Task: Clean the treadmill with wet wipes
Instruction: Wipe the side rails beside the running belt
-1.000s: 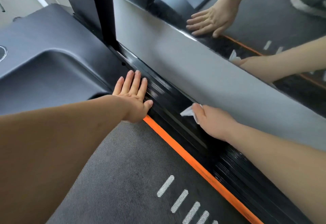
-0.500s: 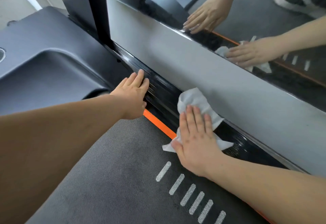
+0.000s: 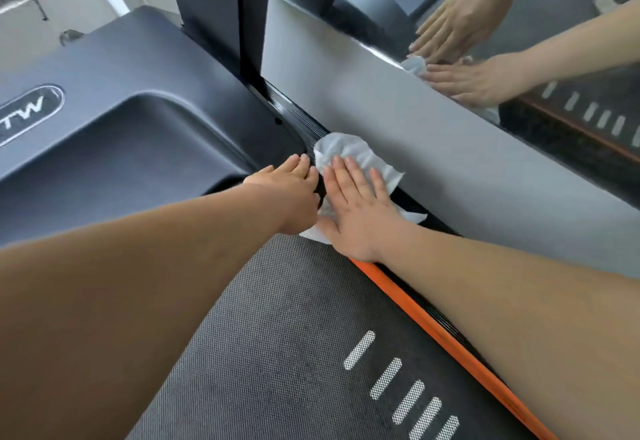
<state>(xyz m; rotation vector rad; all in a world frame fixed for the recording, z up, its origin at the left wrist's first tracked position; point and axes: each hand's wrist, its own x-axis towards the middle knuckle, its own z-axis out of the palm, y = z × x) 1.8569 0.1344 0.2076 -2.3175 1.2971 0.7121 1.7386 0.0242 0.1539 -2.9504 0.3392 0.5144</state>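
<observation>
Pressing wipe [image 3: 349,150]: right hand [image 3: 360,211]; "TW" logo [image 3: 31,108].

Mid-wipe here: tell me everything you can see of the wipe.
The wipe is a thin, white, crinkled sheet spread on the black ribbed side rail. The right hand presses flat on its middle with straight fingers; its edges stick out ahead, to the right and toward the belt. The left hand lies just beside it; contact unclear.

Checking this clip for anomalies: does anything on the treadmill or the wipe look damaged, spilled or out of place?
Nothing stands out. The right hand presses the wet wipe flat on the side rail, the left hand rests beside it. The wipe is only crumpled.
</observation>
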